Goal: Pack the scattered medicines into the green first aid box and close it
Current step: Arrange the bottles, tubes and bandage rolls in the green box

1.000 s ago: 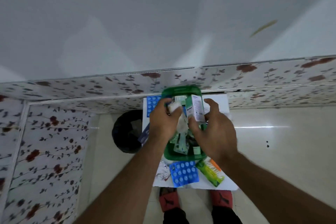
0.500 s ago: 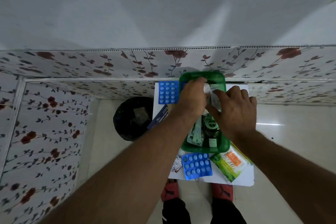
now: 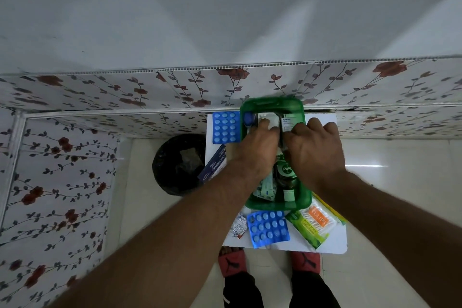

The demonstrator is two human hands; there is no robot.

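The open green first aid box (image 3: 275, 205) stands on a small white table (image 3: 332, 245). Both hands reach into its far end. My left hand (image 3: 255, 147) grips a white wrapped roll (image 3: 268, 121). My right hand (image 3: 315, 150) holds a white medicine carton (image 3: 290, 124) beside it. A green Dettol bottle (image 3: 286, 175) and several strips lie in the box. Outside it lie a blue blister pack (image 3: 225, 127) at the far left, another blue blister pack (image 3: 268, 227) in front, a foil strip (image 3: 238, 226), a cotton bud pack (image 3: 312, 225) and a dressings box (image 3: 215, 165).
A black bin (image 3: 178, 165) stands on the floor left of the table. Floral wall panels (image 3: 75, 182) close in the left and far sides. My feet in red slippers (image 3: 231, 262) are under the table's near edge.
Both hands have lowered the white roll and the carton from above the box into its far end. The camera has tilted down a little.
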